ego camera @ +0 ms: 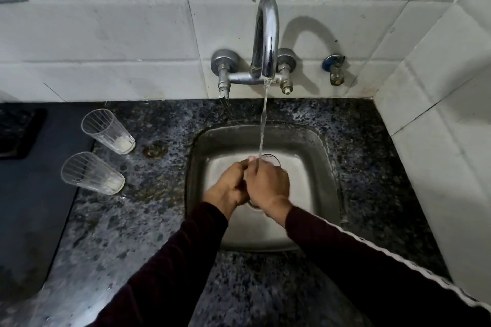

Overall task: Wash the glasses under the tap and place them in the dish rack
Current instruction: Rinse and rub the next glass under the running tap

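So the biggest thing here is the tiled wall (pixel 106 34) at the far side, then the speckled granite table (pixel 132 220) with a small steel sink (pixel 313 146) set into it right of centre. There's a dark mat or tray thing (pixel 32 194) on the left edge; can't tell if that's the dish rack, honestly, I don't see anything that clearly is one.

The tap (pixel 265 34) comes off the wall and arcs over the sink, with a thin stream of water (pixel 263 125) running straight down into the basin.

Both arms in dark sleeves reach in from the near side. The right hand (pixel 268 186) is curled round a glass (pixel 271 160), holding it right under the stream, with only the far rim poking out past the fingers. The left hand (pixel 228 186) is bunched up tight against it from the left, fingers curled. It looks like it's gripping or rubbing the glass, though I can't see exactly where the fingertips are. My guess is one hand steadies while the other scrubs.

Two more ribbed glasses are on the table left of the sink, the far glass (pixel 107 131) and the near glass (pixel 91 173), both with whitish residue at the bottom. They look like they're parked within reach, waiting their turn, so I'd say this is early on.
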